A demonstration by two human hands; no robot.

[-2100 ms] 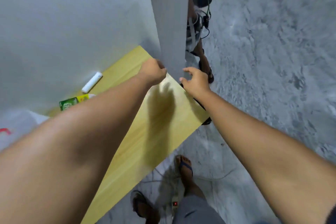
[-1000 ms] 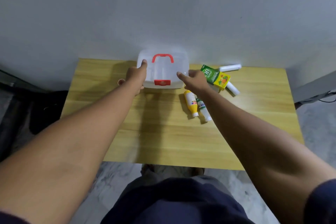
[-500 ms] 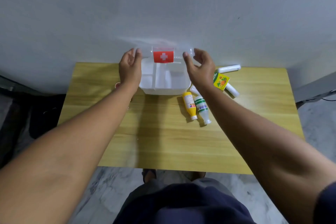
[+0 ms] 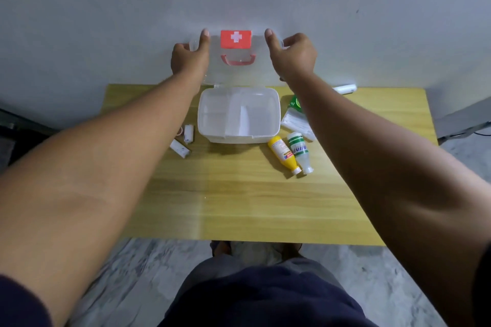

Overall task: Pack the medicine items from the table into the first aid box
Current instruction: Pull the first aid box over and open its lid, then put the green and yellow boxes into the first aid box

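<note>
Fingers (image 4: 295, 41) of the right hand (image 4: 293, 57) are being curled around the right edge of the clear lid (image 4: 237, 71), with the thumb being laid flat on its near face; the left hand (image 4: 189, 57) is being closed in the same way on the left edge. Between the two thumbs, a red latch plate with a white cross (image 4: 236, 39) is being shown at the lid's top, and just below it a red handle (image 4: 238, 59) is being seen through the plastic. The lid is being held upright against the grey wall (image 4: 106, 8).

Directly below the fingers, toward the person, the first aid box (image 4: 275, 125) is being kept open on the wooden table (image 4: 239, 207); white dividers are being seen inside it, and whether anything is lying in the compartments cannot be told.

Below the right hand, just beside the box's right wall, a green carton (image 4: 294, 103) and a white packet (image 4: 293, 122) are being partly hidden by the right forearm. Nearer the person, a yellow bottle (image 4: 283, 154) and a green-labelled bottle (image 4: 299, 150) are lying side by side, touching, caps pointing toward the person. A white tube (image 4: 345, 88) is lying at the table's far edge, right of the wrist.

Below the left hand, near the box's left wall, two small white items (image 4: 186, 138) are lying partly covered by the left forearm.
</note>
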